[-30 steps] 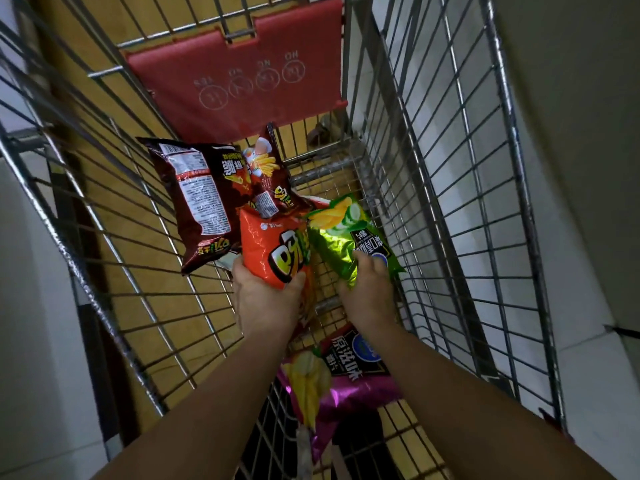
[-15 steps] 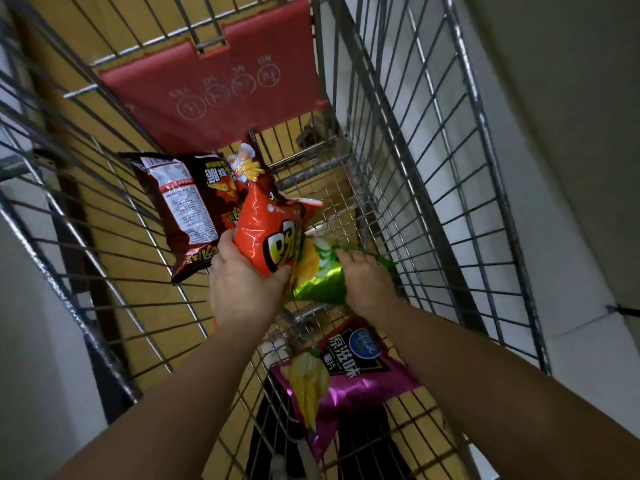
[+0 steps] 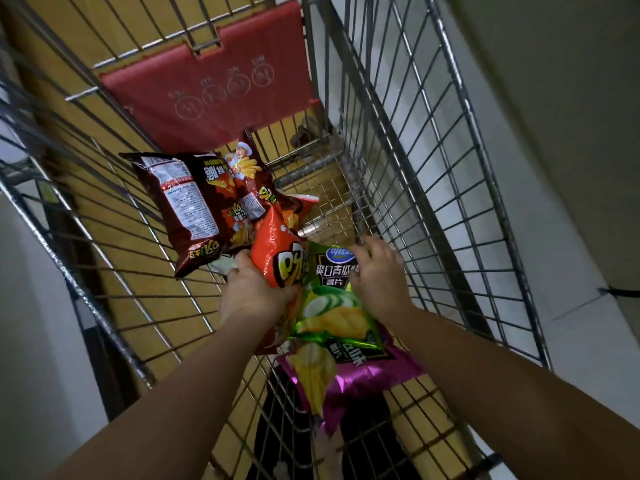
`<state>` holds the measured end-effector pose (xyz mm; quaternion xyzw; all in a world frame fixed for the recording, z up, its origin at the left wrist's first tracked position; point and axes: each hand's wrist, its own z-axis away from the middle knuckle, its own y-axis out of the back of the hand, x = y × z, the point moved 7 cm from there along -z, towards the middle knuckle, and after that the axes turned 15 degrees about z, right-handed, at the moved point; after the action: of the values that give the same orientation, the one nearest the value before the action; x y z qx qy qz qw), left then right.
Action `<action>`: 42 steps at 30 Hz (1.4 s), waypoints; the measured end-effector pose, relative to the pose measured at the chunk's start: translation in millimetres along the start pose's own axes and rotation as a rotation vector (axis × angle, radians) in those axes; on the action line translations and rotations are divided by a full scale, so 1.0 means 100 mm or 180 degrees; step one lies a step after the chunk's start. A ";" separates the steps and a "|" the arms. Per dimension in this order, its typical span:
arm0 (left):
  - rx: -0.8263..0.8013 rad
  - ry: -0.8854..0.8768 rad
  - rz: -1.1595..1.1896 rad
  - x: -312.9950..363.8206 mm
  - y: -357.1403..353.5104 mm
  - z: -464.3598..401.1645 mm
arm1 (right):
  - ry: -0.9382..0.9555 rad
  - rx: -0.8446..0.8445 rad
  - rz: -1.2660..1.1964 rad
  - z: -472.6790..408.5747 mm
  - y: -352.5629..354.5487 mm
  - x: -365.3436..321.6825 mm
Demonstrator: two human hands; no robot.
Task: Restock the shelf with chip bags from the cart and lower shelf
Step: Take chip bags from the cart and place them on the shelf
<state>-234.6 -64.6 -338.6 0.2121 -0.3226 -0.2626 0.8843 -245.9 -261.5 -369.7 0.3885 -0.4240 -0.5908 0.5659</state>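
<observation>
**Both hands gathering bags in the cart**

Nearest, at six o'clock, one purple bag (image 3: 360, 379) lies flat on the cart (image 3: 433, 188) floor, likely next to go. Above it, the left hand (image 3: 254, 296) has its fingers curled round one orange bag (image 3: 277, 254), lifting it clear. At three o'clock the right hand (image 3: 379, 275) lies spread over the top of one green bag (image 3: 332, 306); whether it grips, I cannot tell. Farthest, at eleven o'clock, two dark red bags (image 3: 194, 209) lean together. Five bags in all.
</observation>
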 end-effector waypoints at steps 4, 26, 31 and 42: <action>0.0019 0.0040 0.0228 -0.08 -0.06 -0.06 | -0.1049 -0.0512 -0.0992 0.22 -0.26 0.13; 0.0051 -0.0045 0.0349 -0.03 -0.08 -0.23 | -0.1959 -0.1209 -0.3416 0.32 -0.50 -0.12; 0.0193 -0.0419 0.0623 0.28 0.28 -0.07 | -0.1845 -0.0672 -0.3051 0.28 0.10 -0.14; 0.0634 -0.1544 0.1065 1.18 1.37 0.67 | -0.1776 0.0533 -0.3067 0.35 1.70 -0.21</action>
<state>-158.5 -43.6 -163.1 0.1728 -0.5788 -0.1234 0.7873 -219.6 -238.3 -198.1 0.4109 -0.3776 -0.8272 0.0658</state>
